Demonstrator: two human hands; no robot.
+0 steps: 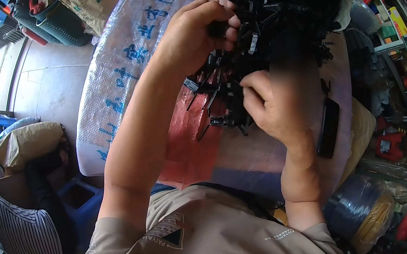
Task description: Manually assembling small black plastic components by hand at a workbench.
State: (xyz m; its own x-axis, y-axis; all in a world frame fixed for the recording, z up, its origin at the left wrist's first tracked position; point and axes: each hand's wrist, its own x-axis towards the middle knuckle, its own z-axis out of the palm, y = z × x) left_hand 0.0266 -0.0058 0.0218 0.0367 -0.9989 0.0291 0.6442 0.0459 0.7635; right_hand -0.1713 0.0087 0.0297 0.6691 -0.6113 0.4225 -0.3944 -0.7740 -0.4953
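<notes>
Plastic pieces, small and black, lie in a loose heap (269, 6) on a surface draped in woven sacking (123, 49), white with blue print and a red patch under the nearest strays. The left hand (195, 33) reaches into the near-left edge of the heap, its grip pressed together on one dark piece (216, 29) held between thumb and fingertips. The right hand (274, 106) sits lower, at the heap's near edge, fingers curled inward; whether its grip pinches a piece cannot be told, since the fingertips are turned away and partly blurred.

Risk, judged from this: the pieces look tangled and spiky, so lifting one could drag neighbours along and scatter them off the red patch (189, 134) toward the surface's near rim. The small piece could also slip from so light a pinch.

Right of the right grip, a flat black object (327, 127) lies near the surface's edge. Below it, a clear bag (354, 204) holds a blue coil beside a yellowish bundle. Far up-left of the left grip, dark green baskets (58, 20) stand on the floor; their contents are unclear. At lower left a blue crate (80, 198) looks hollow, beside a seated person in a striped shirt (21, 228).
</notes>
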